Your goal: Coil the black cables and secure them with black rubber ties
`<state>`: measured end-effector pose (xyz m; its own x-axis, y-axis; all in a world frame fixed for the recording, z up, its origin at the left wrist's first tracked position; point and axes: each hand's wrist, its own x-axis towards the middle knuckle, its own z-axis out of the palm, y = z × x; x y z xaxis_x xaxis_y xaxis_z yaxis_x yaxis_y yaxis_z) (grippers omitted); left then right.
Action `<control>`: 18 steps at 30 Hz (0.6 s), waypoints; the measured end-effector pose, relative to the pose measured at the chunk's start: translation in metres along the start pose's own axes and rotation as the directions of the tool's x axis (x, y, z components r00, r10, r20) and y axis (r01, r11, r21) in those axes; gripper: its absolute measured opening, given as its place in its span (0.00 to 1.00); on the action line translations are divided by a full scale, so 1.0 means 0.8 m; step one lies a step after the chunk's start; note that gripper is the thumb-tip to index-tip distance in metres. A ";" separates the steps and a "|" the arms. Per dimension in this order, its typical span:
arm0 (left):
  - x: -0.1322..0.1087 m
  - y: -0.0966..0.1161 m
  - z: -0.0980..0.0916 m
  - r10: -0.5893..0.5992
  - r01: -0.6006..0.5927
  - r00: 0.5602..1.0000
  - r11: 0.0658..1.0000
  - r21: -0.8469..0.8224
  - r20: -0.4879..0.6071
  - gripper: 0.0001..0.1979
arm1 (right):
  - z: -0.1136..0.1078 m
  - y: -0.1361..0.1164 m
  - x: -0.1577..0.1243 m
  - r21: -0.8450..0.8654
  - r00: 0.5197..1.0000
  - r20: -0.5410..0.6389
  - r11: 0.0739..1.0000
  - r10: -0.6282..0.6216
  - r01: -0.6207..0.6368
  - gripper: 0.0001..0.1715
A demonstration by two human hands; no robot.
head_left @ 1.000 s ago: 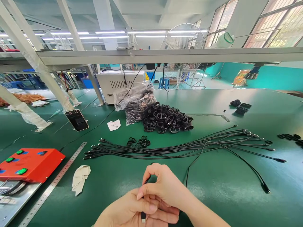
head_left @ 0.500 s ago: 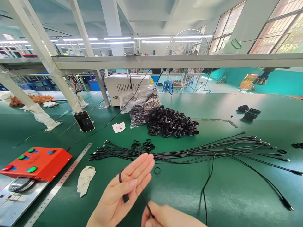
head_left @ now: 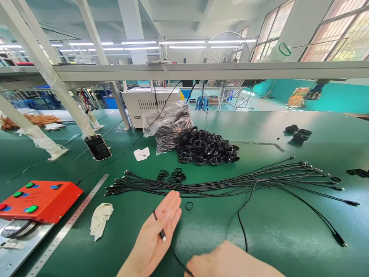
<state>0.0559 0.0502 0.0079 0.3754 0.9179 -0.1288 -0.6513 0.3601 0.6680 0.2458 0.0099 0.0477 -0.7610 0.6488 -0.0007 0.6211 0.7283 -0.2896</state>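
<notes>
My left hand [head_left: 154,238] is held flat above the green table [head_left: 273,231], palm up with fingers stretched out. One end of a black cable [head_left: 242,227] lies across the palm, its plug [head_left: 163,235] near the middle of the hand. My right hand [head_left: 227,261] sits at the bottom edge, blurred and closed like a fist around the same cable just below the left hand. From there the cable runs up and right to its other plug [head_left: 340,242]. A single black ring [head_left: 189,206] lies just beyond my left fingertips.
A row of straight black cables [head_left: 216,184] lies across the table, with small rings [head_left: 173,177], a pile of coiled cables [head_left: 207,148] and a plastic bag [head_left: 170,127] behind. To the left are a red box [head_left: 40,196], steel ruler [head_left: 69,227], cloth [head_left: 99,219] and phone [head_left: 98,147].
My hands were clasped together around the cable end; now the left hand has opened flat and the right has pulled down and right along the cable. A ring now lies on the table.
</notes>
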 end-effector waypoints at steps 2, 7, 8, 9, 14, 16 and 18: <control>-0.006 -0.002 -0.006 -0.151 0.148 0.979 0.989 0.028 0.140 0.18 | -0.020 0.010 0.008 0.087 0.992 -0.116 0.995 0.050 -0.040 0.11; -0.011 -0.003 -0.005 -0.373 0.353 0.841 0.927 0.125 0.392 0.21 | -0.041 0.041 0.043 0.424 0.942 -0.242 0.898 0.234 -0.114 0.10; -0.011 -0.002 -0.001 -0.401 0.366 0.822 0.916 0.165 0.404 0.22 | -0.038 0.044 0.049 0.508 0.938 -0.233 0.855 0.255 -0.106 0.09; -0.011 0.000 0.004 -0.426 0.377 0.809 0.905 0.198 0.405 0.22 | -0.033 0.046 0.055 0.587 0.938 -0.223 0.805 0.267 -0.090 0.08; -0.021 0.017 0.022 -0.443 0.408 0.826 0.897 0.172 0.350 0.12 | 0.001 0.036 0.068 0.744 0.888 -0.210 0.656 0.409 -0.126 0.12; -0.024 0.026 0.024 -0.350 0.346 0.871 0.935 0.077 0.343 0.16 | 0.016 0.026 0.063 0.723 0.891 -0.201 0.675 0.408 -0.146 0.16; -0.023 0.033 0.024 -0.225 0.240 0.929 0.971 -0.013 0.294 0.20 | 0.031 0.015 0.054 0.702 0.921 -0.150 0.694 0.360 -0.157 0.18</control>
<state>0.0442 0.0397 0.0419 0.6893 0.7224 -0.0547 -0.5511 0.5718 0.6077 0.2163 0.0413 0.0206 -0.4492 0.8926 0.0385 0.4194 0.2487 -0.8730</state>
